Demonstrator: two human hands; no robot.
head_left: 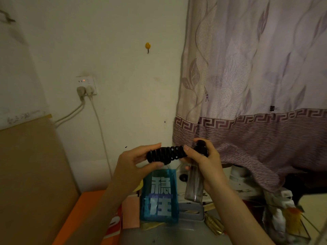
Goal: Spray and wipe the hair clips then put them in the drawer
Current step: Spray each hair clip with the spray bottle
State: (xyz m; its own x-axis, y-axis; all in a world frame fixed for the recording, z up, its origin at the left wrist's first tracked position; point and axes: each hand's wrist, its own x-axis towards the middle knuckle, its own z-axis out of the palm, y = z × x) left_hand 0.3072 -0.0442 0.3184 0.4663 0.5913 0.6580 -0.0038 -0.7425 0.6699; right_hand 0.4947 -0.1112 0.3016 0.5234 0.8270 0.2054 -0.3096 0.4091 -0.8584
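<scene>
Left hand (134, 161): thumb below and fingers above pinch the left end of a black hair clip (165, 154). Right hand (206, 163): thumb tip presses on the clip's right end, while the remaining fingers curl round a spray bottle (194, 181), held roughly upright with its black nozzle cap at the top, above the fist.

Clip orientation: long axis near horizontal, left to right, spanning the gap between both hands, held in the air at mid-frame. Appearance: black, elongated, ridged with comb-like teeth on the left portion and a row of small loops toward the right. Finer detail not resolvable in dim light.

Bottle: clear, cylindrical body hanging below the right fist; fill level cannot be told.

Surroundings: directly beneath the clip stands a blue translucent bag (159, 197) with large white characters. Lilac patterned curtain (256, 76) hangs just behind the right hand. Bare wall to the left and above, with a wall socket (86, 85) and a yellow hook (148, 45) well apart from the hands. Cluttered surface below right; orange box (77, 216) lower left.
</scene>
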